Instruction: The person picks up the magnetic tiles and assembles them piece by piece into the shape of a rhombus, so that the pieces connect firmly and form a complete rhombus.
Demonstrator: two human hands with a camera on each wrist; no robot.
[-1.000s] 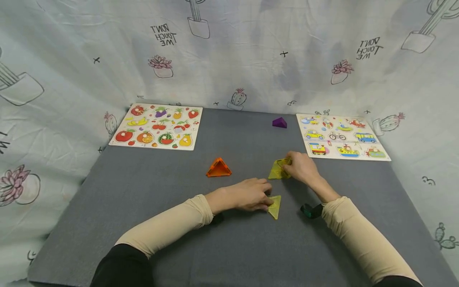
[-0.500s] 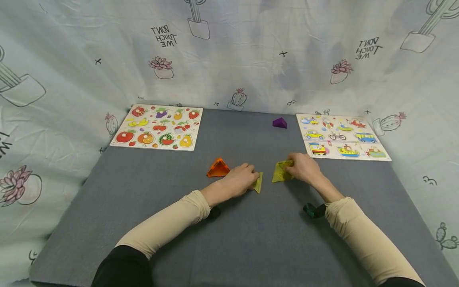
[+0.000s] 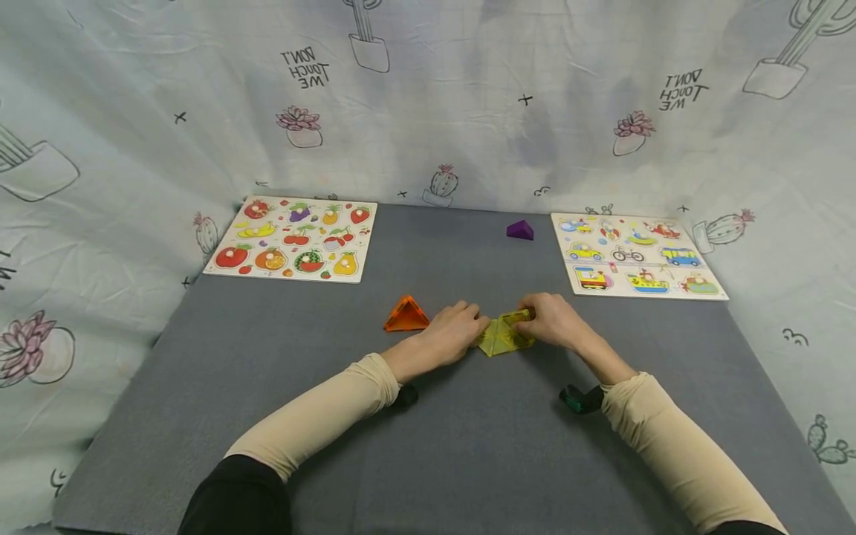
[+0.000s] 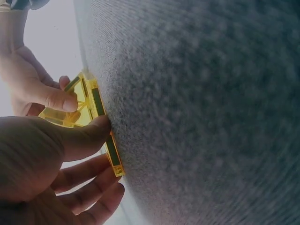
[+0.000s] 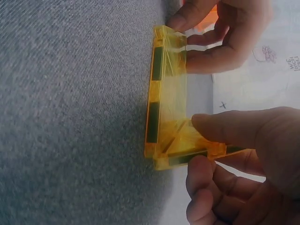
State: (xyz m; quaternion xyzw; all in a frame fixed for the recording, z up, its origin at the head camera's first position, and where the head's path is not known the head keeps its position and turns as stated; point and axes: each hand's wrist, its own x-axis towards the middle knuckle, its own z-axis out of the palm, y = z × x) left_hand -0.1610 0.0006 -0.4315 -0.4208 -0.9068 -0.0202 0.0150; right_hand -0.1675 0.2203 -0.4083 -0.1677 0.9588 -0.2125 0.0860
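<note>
Left hand (image 3: 449,332) pinches yellow tile (image 3: 490,340); right hand (image 3: 551,321) pinches tilted yellow assembly (image 3: 515,332). Edges meet between grips on mat (image 3: 468,446). Risk: magnets snap askew, assembly collapses flat. Joint seating unclear, probably partial. Orange pyramid (image 3: 406,315) just beyond left knuckles: could get knocked.

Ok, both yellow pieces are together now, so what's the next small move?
Probably tilt the translucent yellow triangular tiles until their free edges meet. The left hand and right hand each pinch one, their edges touch on the grey felt mat, and a finished orange pyramid stands nearby.
</note>
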